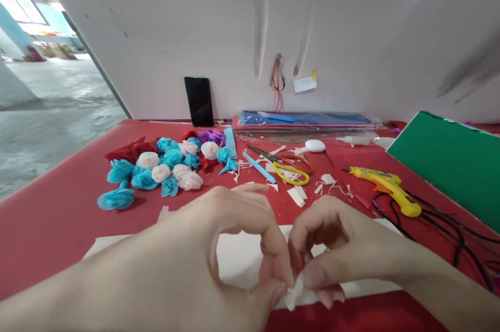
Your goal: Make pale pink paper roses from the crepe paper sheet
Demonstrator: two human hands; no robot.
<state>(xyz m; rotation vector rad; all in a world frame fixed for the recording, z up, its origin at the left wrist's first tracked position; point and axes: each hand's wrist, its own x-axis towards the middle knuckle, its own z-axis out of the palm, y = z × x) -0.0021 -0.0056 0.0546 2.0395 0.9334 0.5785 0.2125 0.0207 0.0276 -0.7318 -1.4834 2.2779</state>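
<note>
Between the fingertips of both hands is a small twisted piece of white crepe paper (296, 293). My left hand (234, 249) pinches it from the left with thumb and forefinger. From the right, my right hand (336, 254) grips the same piece between thumb and fingers. Beneath the hands lies a cream sheet of paper (238, 259) on the red tabletop (50, 233). Beyond my left hand sits a heap of crepe paper flowers: blue ones (144, 178), pale pink ones (188, 177), dark red ones (135, 150) and a purple one (212, 137).
Yellow-handled scissors (291, 173) and a light blue pen (259, 167) lie among paper scraps (297, 196). A yellow glue gun (386, 186) with black cables rests at right, near a green board (453, 165). A black phone (199, 102) leans on the white panel (164, 25).
</note>
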